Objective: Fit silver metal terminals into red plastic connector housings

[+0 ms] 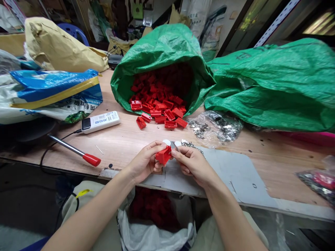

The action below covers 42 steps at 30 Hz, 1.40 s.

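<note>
A small red plastic housing (163, 156) is pinched in my left hand (146, 158), above the grey mat (220, 167) near the table's front edge. My right hand (195, 164) is closed at the housing's right side, thumb and forefinger pressed together on something small that I cannot make out. Just behind the hands are two white round pieces and a pile of small metal parts (192, 144). More red housings (170, 124) spill toward me from the mouth of an open green sack (162, 42).
A clear bag of metal parts (222, 127) lies right of the red pile, before a second green sack (274, 80). At left are a white power bank (101, 122) with a cable and a red-handled metal lever (91, 159). A white bag (157, 240) holding red pieces sits below the edge.
</note>
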Each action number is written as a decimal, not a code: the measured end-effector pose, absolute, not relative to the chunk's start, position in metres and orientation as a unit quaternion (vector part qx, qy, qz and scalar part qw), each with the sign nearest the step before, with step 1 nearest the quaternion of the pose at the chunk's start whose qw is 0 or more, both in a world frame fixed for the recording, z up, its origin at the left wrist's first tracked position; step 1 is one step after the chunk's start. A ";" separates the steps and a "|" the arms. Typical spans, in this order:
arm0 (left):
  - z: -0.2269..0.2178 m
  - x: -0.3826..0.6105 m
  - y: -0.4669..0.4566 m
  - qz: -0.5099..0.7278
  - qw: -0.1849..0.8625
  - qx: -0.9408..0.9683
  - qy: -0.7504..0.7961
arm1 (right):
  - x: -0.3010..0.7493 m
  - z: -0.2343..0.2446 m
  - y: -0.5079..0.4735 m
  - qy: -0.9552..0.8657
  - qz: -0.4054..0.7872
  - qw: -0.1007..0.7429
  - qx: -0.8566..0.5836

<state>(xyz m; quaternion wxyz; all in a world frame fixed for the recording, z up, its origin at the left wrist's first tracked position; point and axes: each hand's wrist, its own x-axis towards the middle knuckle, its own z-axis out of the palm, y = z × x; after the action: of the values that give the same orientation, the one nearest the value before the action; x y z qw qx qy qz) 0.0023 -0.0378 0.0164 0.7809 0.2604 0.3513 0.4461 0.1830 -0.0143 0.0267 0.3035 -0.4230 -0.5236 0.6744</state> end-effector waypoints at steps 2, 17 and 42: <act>0.017 0.001 -0.038 0.441 0.771 0.278 0.366 | 0.180 0.024 -0.017 -0.579 0.610 0.314 -0.441; 0.016 -0.013 -0.040 0.387 0.781 0.347 0.347 | 0.169 0.024 -0.029 -0.413 0.784 0.282 -0.367; 0.008 -0.005 -0.047 0.423 0.497 0.570 0.499 | 0.208 0.015 -0.013 -0.743 0.240 0.260 -0.568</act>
<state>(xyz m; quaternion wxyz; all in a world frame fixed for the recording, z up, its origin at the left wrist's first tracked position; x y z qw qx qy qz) -0.0051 -0.0465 0.0082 0.4973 0.5698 0.4995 0.4225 0.2077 -0.0127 0.0152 0.2600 -0.5680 -0.7431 0.2399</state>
